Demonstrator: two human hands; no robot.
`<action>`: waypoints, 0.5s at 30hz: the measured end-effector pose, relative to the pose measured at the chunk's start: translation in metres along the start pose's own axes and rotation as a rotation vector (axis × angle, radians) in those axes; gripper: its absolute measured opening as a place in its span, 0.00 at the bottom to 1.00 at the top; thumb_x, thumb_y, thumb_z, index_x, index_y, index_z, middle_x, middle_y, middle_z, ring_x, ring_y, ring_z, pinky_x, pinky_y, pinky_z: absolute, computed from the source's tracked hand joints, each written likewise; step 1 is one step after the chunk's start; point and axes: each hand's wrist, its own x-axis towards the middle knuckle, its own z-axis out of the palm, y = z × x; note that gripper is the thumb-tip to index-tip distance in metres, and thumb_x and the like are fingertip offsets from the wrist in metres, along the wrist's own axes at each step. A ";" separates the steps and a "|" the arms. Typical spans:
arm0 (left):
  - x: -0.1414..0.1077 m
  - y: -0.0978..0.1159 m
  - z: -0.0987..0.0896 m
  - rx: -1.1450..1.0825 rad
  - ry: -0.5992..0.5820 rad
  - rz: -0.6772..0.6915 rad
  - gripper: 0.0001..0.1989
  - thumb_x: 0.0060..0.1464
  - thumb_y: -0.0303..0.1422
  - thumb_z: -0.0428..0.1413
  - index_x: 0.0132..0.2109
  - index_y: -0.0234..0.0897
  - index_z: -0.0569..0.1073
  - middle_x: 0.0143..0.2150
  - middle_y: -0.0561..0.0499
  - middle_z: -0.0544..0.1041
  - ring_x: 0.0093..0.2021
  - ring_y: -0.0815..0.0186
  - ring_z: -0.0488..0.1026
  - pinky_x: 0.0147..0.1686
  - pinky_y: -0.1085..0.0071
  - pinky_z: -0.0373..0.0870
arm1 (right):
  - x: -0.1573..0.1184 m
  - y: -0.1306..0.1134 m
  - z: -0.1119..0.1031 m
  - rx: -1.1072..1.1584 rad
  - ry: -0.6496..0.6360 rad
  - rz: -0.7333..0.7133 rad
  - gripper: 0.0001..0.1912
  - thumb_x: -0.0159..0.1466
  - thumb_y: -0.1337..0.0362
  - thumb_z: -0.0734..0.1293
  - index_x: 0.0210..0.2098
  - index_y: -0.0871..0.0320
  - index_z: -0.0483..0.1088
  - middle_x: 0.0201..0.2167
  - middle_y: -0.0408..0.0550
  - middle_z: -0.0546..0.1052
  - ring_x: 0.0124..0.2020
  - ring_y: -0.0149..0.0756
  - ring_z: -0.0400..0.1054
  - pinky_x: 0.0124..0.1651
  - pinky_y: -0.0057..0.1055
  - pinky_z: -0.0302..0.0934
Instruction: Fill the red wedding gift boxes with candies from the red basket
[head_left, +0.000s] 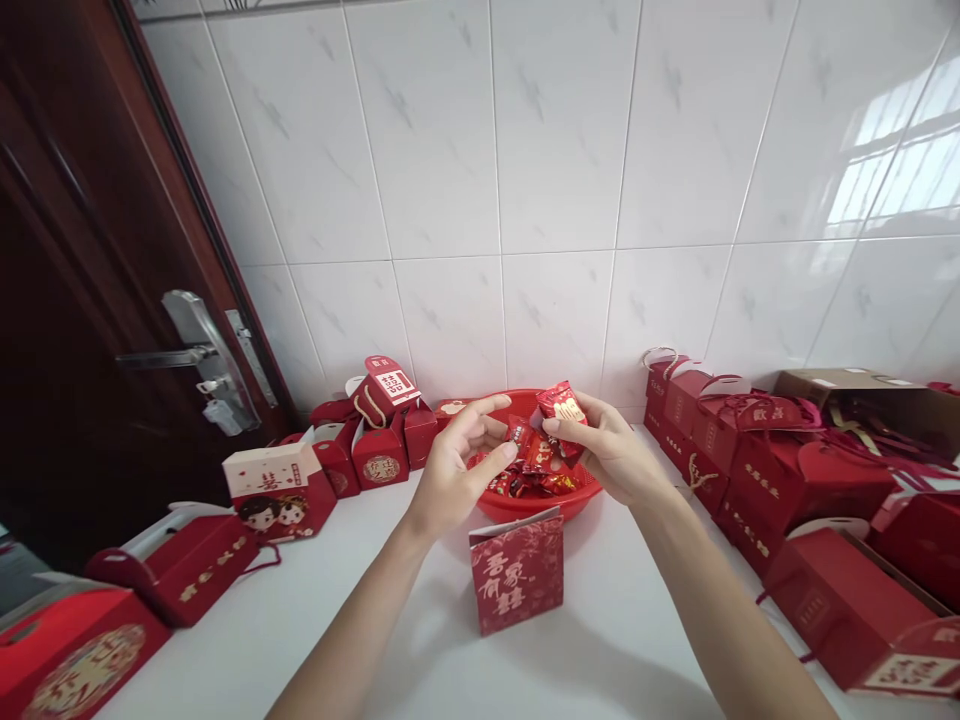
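Observation:
A red plastic basket (577,503) of wrapped sweets stands near the tiled wall. Over its right side, my right hand (611,450) pinches a red wrapped candy (562,405) between thumb and fingers. My left hand (461,460) is above the basket's left side, fingers curved and apart from the thumb, beside a red wrapper (519,432); no grip on it shows. Nearer to me, a small dark red box (519,580) with pale characters stands upright on the white table (420,640), touched by neither hand.
Red gift boxes (382,455) line the left side, including a cream-topped one (277,485). More red boxes (810,480) are stacked at the right, with an open cardboard box (862,385) behind them. A dark door (90,250) is at left.

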 end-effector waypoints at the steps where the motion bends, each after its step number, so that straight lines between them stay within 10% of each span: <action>1: -0.001 0.000 0.001 0.002 -0.013 0.002 0.23 0.54 0.37 0.61 0.56 0.41 0.71 0.36 0.51 0.78 0.40 0.62 0.77 0.42 0.66 0.75 | -0.002 -0.001 0.000 -0.031 0.000 -0.007 0.15 0.52 0.58 0.77 0.35 0.58 0.74 0.31 0.44 0.76 0.27 0.31 0.67 0.27 0.27 0.65; 15: -0.009 0.007 0.000 0.130 -0.061 0.082 0.10 0.56 0.34 0.59 0.46 0.43 0.73 0.38 0.51 0.76 0.42 0.63 0.75 0.43 0.68 0.73 | -0.015 -0.013 -0.010 -0.201 -0.002 -0.080 0.12 0.56 0.60 0.76 0.36 0.58 0.76 0.33 0.46 0.79 0.30 0.34 0.71 0.32 0.27 0.66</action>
